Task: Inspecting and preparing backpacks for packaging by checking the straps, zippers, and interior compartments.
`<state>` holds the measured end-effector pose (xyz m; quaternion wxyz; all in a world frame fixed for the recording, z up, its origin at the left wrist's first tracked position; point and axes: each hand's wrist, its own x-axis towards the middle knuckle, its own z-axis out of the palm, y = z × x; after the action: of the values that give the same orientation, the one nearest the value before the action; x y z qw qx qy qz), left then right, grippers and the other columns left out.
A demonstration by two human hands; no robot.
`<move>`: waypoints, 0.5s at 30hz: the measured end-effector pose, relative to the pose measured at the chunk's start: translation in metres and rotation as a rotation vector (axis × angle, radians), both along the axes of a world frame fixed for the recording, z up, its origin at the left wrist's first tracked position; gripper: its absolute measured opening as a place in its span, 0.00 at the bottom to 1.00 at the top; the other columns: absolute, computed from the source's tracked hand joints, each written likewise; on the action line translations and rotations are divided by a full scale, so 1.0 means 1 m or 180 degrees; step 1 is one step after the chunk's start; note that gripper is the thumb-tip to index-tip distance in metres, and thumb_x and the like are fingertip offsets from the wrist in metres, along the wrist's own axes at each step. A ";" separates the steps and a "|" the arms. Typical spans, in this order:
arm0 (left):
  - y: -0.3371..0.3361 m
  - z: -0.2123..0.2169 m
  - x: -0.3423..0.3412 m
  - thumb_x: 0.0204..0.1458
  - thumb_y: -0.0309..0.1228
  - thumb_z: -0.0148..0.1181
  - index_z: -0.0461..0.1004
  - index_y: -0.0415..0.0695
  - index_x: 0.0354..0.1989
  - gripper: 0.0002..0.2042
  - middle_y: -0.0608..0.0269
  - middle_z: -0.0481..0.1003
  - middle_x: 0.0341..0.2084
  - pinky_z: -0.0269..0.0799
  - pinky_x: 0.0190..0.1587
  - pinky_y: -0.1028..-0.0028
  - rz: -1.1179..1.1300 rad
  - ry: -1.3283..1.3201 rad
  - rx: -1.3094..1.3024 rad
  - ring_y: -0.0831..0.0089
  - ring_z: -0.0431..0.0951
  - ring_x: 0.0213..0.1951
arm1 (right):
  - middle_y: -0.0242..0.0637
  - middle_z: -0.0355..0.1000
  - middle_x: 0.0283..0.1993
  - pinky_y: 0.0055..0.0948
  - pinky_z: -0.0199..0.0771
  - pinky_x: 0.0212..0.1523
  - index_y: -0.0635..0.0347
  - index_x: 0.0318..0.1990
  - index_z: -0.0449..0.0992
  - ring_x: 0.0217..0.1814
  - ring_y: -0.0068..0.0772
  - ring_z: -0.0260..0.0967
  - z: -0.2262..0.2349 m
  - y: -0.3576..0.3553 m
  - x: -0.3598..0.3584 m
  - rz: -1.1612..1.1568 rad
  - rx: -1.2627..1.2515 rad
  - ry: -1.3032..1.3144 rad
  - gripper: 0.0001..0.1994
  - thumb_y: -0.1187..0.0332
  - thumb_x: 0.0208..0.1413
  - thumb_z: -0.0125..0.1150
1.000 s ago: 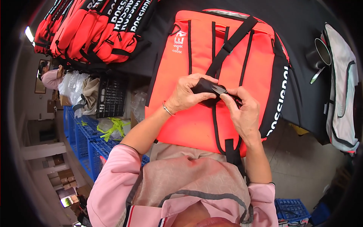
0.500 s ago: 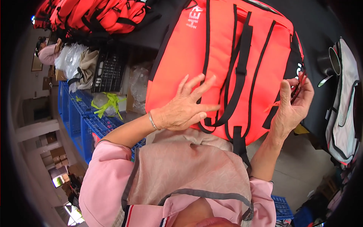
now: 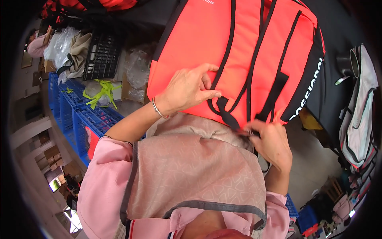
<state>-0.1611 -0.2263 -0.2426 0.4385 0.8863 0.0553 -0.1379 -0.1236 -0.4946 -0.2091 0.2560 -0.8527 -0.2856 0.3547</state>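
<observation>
Lying flat under both hands, an orange backpack (image 3: 242, 51) with black straps is spread across a dark table (image 3: 338, 24), its lower edge drawn close against the person's chest. The left hand (image 3: 187, 89) is pressed palm-down on the orange fabric, fingers loosely curled, and the looped end of a black strap (image 3: 223, 111) is pinched between thumb and forefinger just at its fingertips. A thin bracelet (image 3: 158, 111) is worn at that wrist. Below and to the right of the left hand, the right hand (image 3: 268, 143) is closed around the lower end of the same webbing at the bag's bottom edge, where a small buckle or fitting seems to be gripped; what exactly is held there cannot be told. A second black strap (image 3: 274, 93) is seen just above the right hand, running up the bag. Beyond the right hand, a metal cup (image 3: 350, 63) and a pale grey bag (image 3: 362, 111) are set at the table's far side. Off past the left hand, blue plastic crates (image 3: 75, 115) and a black crate (image 3: 101, 55) are stacked beside clear plastic wrapping (image 3: 137, 67)
</observation>
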 end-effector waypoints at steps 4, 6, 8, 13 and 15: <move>-0.005 -0.013 0.005 0.49 0.34 0.69 0.69 0.35 0.48 0.22 0.61 0.74 0.19 0.72 0.32 0.72 -0.0243 -0.0143 -0.0125 0.71 0.75 0.23 | 0.46 0.79 0.32 0.35 0.76 0.34 0.60 0.39 0.81 0.34 0.44 0.79 0.007 -0.021 -0.013 0.0036 -0.0014 0.0079 0.10 0.74 0.47 0.63; -0.005 -0.024 0.005 0.57 0.31 0.62 0.68 0.38 0.46 0.14 0.64 0.77 0.33 0.73 0.33 0.77 0.0127 0.0909 -0.1816 0.82 0.76 0.34 | 0.43 0.80 0.32 0.27 0.77 0.34 0.64 0.41 0.81 0.34 0.31 0.81 0.007 -0.016 -0.016 -0.1363 0.1035 0.0332 0.11 0.77 0.47 0.67; -0.009 -0.021 0.004 0.59 0.30 0.60 0.67 0.38 0.47 0.13 0.64 0.77 0.34 0.73 0.33 0.77 0.0188 0.0922 -0.2195 0.83 0.75 0.34 | 0.41 0.81 0.33 0.21 0.76 0.36 0.68 0.40 0.79 0.34 0.22 0.78 0.016 0.001 -0.011 -0.2137 0.1022 0.0481 0.12 0.79 0.46 0.70; -0.012 -0.010 0.002 0.61 0.31 0.58 0.68 0.40 0.47 0.12 0.68 0.75 0.33 0.69 0.34 0.81 0.0376 0.0837 -0.2870 0.87 0.71 0.32 | 0.42 0.77 0.28 0.24 0.76 0.32 0.67 0.35 0.76 0.31 0.26 0.77 -0.016 0.035 -0.006 -0.1785 0.1214 -0.0725 0.15 0.72 0.43 0.76; -0.011 -0.011 0.002 0.61 0.33 0.57 0.68 0.39 0.47 0.12 0.70 0.75 0.29 0.69 0.38 0.81 0.0510 0.0552 -0.3063 0.86 0.71 0.33 | 0.40 0.76 0.26 0.24 0.75 0.32 0.67 0.35 0.76 0.29 0.26 0.76 -0.025 0.039 -0.006 -0.1637 0.1108 -0.0901 0.15 0.72 0.43 0.76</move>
<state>-0.1593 -0.2377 -0.2532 0.8010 0.5617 0.0895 -0.1868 -0.1294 -0.4560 -0.2345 0.4366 -0.8811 -0.1501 0.1025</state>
